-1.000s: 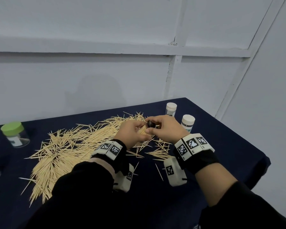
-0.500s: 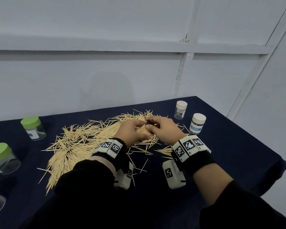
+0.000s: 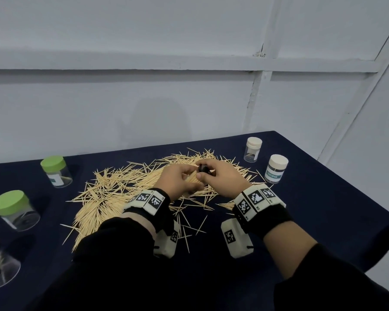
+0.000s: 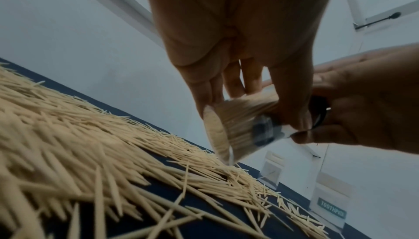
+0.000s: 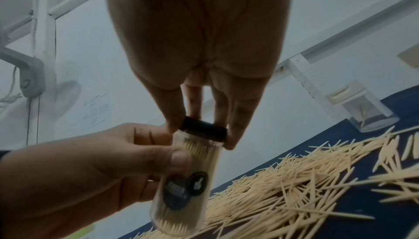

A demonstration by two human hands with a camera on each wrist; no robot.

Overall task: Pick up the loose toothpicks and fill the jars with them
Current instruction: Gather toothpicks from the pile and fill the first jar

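Note:
A clear jar (image 5: 188, 185) packed with toothpicks is held in the air above the loose toothpick pile (image 3: 121, 189). My left hand (image 3: 180, 180) grips the jar's body (image 4: 238, 126). My right hand (image 3: 220, 178) pinches the jar's black lid (image 5: 204, 128) between thumb and fingers, and the lid sits on the jar's mouth. In the head view only the black lid (image 3: 203, 169) peeks out between both hands. The pile (image 5: 294, 189) spreads over the dark blue tablecloth (image 3: 323, 209).
Two cream-lidded jars (image 3: 253, 149) (image 3: 276, 168) stand at the right back. Two green-lidded jars (image 3: 55, 171) (image 3: 14, 209) stand at the left, and a clear jar (image 3: 0, 270) holding a few toothpicks sits at the left edge. A white wall rises behind the table.
The head camera has swung left, bringing more jars on the left into view. Both hands stay together on the jar and lid above the pile.

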